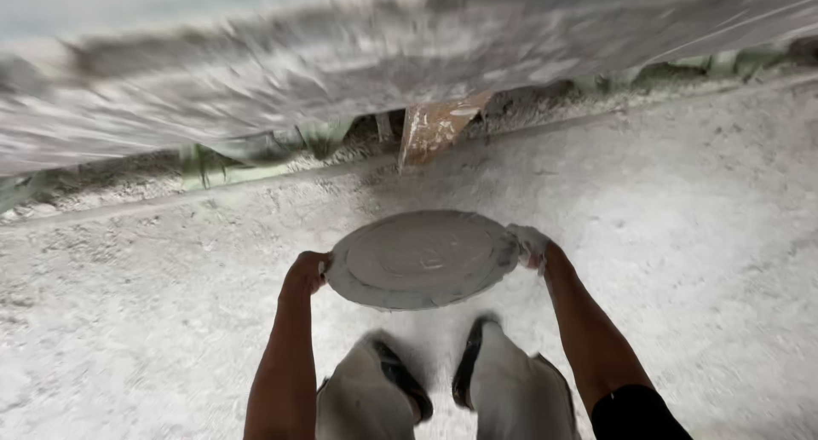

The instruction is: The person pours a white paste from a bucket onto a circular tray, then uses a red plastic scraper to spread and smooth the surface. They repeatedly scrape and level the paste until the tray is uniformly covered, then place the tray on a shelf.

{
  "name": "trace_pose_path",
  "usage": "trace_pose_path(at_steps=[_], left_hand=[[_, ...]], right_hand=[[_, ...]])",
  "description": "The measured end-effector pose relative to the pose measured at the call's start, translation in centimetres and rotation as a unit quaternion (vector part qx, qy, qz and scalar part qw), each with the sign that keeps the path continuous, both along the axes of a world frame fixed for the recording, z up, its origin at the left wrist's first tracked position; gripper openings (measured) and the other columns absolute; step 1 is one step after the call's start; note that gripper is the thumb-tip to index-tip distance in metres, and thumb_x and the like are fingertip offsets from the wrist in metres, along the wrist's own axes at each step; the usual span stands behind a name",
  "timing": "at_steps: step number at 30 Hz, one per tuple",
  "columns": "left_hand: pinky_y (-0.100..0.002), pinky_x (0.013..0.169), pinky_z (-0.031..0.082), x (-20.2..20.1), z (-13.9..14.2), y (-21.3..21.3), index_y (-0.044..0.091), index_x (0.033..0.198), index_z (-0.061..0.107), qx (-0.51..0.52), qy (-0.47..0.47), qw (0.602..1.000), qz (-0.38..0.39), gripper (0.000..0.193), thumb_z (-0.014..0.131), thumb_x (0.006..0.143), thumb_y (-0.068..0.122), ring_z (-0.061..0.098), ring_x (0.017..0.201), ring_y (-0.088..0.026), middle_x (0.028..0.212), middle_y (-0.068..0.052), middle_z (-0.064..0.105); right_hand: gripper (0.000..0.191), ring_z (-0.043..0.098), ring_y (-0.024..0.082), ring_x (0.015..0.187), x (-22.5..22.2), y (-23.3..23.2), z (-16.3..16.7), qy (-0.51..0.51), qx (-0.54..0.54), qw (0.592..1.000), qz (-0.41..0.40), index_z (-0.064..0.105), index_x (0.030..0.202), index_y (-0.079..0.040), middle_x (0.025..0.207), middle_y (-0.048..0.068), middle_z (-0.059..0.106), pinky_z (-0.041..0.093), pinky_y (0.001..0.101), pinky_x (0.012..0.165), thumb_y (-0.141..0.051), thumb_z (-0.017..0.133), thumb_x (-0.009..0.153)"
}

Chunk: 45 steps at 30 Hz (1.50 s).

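I hold a round, shallow grey pan (422, 257) caked in pale dust, level in front of me above the ground. My left hand (307, 272) grips its left rim. My right hand (534, 246), coated in pale powder, grips the right rim. Below the pan are my two legs in light trousers and dark sandals (400, 379). The picture is blurred by motion.
Pale, dusty concrete ground (682, 218) spreads all around. A grey plastic sheet (383, 57) hangs across the top of the view. Under its edge lie rubble, green strips (256, 150) and a brown board (434, 126).
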<state>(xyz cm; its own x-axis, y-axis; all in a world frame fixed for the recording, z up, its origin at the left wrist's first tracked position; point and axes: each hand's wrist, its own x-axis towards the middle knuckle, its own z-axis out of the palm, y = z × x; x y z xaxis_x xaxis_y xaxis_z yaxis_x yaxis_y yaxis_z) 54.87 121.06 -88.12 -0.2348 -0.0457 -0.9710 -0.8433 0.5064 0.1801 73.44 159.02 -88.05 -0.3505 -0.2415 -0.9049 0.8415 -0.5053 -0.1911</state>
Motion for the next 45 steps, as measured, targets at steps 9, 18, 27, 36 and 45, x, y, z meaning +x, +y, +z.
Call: trace_pose_path(at_steps=[9,18,27,36,45], left_hand=[[-0.029,0.045,0.053,-3.0,-3.9,1.3,-0.007,0.094,0.062,0.154,-0.038,0.972,0.173,0.024,0.059,0.102,0.014,0.062,0.054,-0.021,0.076,-0.017,0.064],[-0.033,0.053,0.059,-7.1,-2.9,2.7,-0.011,0.124,0.056,0.219,-0.076,0.952,0.201,0.035,0.046,0.103,0.015,0.067,0.068,-0.025,0.107,-0.027,0.074],[-0.064,0.082,0.059,-6.8,2.4,1.6,0.0,0.13,0.049,0.105,0.005,0.99,0.091,0.052,0.038,0.105,0.044,0.068,0.098,-0.051,0.126,-0.033,0.062],[-0.073,0.095,0.047,5.6,15.6,-6.5,0.016,0.156,0.033,0.085,0.122,0.977,0.154,0.093,0.041,0.086,0.078,0.055,0.131,-0.041,0.154,-0.014,0.048],[-0.046,0.081,0.048,22.3,43.3,-12.7,0.006,0.149,0.047,0.177,0.055,0.947,0.264,0.075,0.047,0.095,0.059,0.064,0.101,-0.028,0.126,-0.013,0.064]], right_hand=[[0.024,0.061,0.012,0.059,-4.2,0.1,-5.7,0.004,-0.11,0.967,-0.229,0.065,0.09,-0.003,0.071,0.004,0.065,0.048,0.0245,0.047,-0.024,0.062,0.101],[0.034,0.062,0.017,0.078,-8.7,0.6,-4.7,0.171,-0.17,0.941,-0.236,0.062,0.121,0.003,0.103,0.015,0.07,0.051,0.0257,0.061,-0.02,0.068,0.097],[0.058,0.061,0.021,0.079,-8.5,-2.1,0.0,0.175,0.021,0.963,-0.202,0.056,0.126,-0.01,0.106,0.015,0.067,0.054,0.0327,0.055,-0.042,0.074,0.081],[0.063,0.045,0.036,0.143,6.6,-5.8,16.1,-0.052,0.145,0.931,-0.33,0.036,0.157,-0.004,0.16,0.023,0.039,0.046,0.0463,0.11,-0.04,0.046,0.105],[0.086,0.048,0.041,0.133,20.6,-11.4,47.8,0.309,-0.005,0.902,-0.301,0.033,0.155,-0.004,0.149,0.022,0.041,0.041,0.0585,0.113,-0.048,0.066,0.087]])
